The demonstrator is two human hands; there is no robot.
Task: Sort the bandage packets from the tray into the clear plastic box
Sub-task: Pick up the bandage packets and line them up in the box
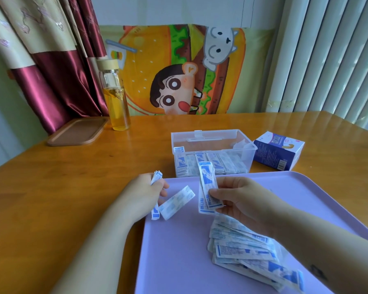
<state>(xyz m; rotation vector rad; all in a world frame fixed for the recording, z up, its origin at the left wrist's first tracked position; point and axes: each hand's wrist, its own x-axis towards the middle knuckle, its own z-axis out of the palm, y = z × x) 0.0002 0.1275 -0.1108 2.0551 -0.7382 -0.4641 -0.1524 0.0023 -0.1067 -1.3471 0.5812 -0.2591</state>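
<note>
Head view: right hand (240, 198) pinches two long packets (207, 187) by their lower ends, thumb in front, fingers curled behind, strips upright over the tray's far middle. Left hand (146, 192) sits over the tray's far left corner, fingers curled round a small bundle (156, 177); one spare packet (176, 202) juts out slantwise from its fingers above the tray. Tray (179, 262) is lilac, smooth matt plastic with rounded corners and a shallow rim. Loose pile (242, 247) lies on the tray's right part, fanned and overlapping, partly under the right forearm. Clear box (232, 151) stands just beyond the tray's far edge, open, with thin hard see-through walls and a rectangular shape; rows (227, 164) of packets stand on edge inside. Packets are flat narrow paper strips, white with blue print, and look light and slippery. Step, as I judge it: gathering and squaring picked strips before boxing. To do it well, line the ends up, keep the printed faces one way, pinch firmly near one end so nothing fans, join both hands' strips, then lower them on edge beside the rows, not flat. Risk: thin strips slide apart. Blue carton (278, 151) lies just beyond the tray's far right corner. Glass bottle (115, 98) and brown dish (77, 131) are well beyond the tray's far left, on the wooden table (51, 187).
</note>
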